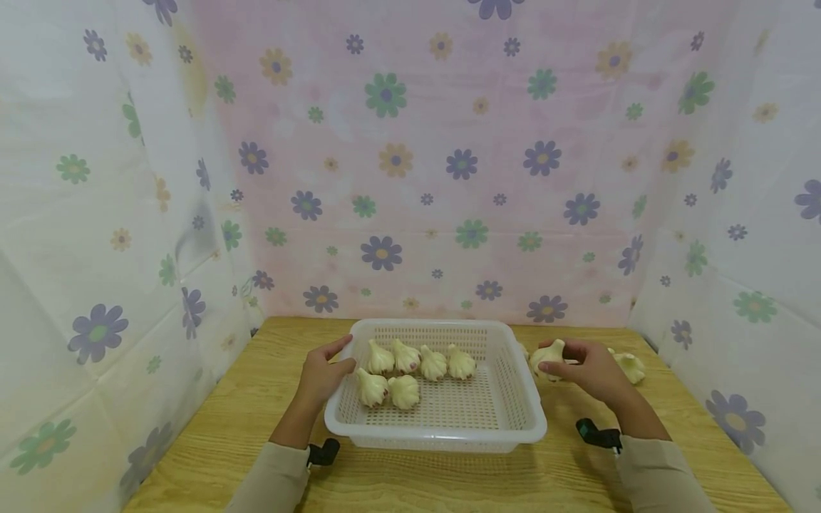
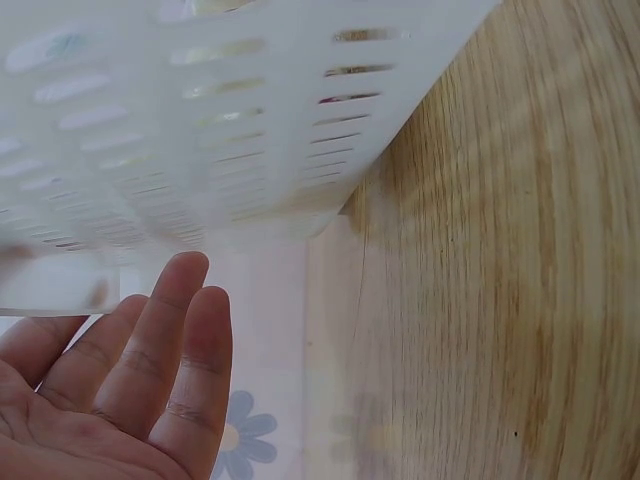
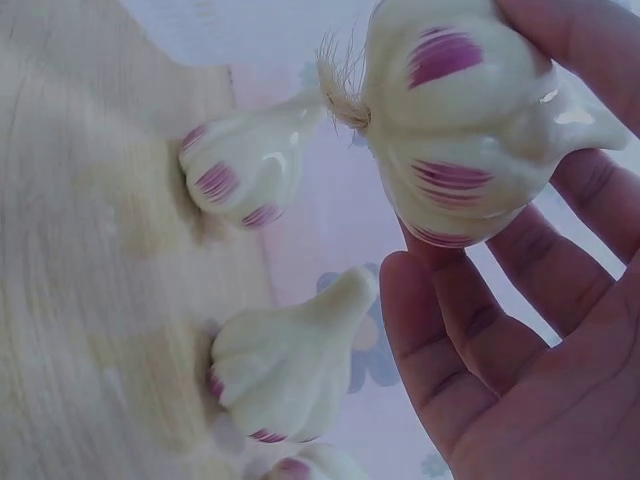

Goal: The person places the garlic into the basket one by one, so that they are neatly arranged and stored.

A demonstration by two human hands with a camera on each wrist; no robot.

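Note:
A white plastic basket [image 1: 442, 433] stands on the table in the head view, with several garlic bulbs [image 1: 404, 392] inside toward its left and back. My left hand [image 1: 323, 372] holds the basket's left rim, thumb at the edge; in the left wrist view its fingers [image 2: 205, 340] lie along the slotted outer wall. To the right of the basket, my right hand [image 1: 593, 374] grips a garlic bulb [image 1: 547, 358] between thumb and fingers. The right wrist view shows this held bulb [image 3: 460, 130] close up, with purple streaks and a tuft of root fibres.
Other garlic bulbs [image 1: 631, 367] lie on the wooden table [image 1: 256, 399] by my right hand; in the right wrist view two bulbs, one upper [image 3: 250, 170] and one lower [image 3: 285, 365], show behind the held one. Flower-patterned cloth [image 1: 423, 178] walls the table at the back and sides.

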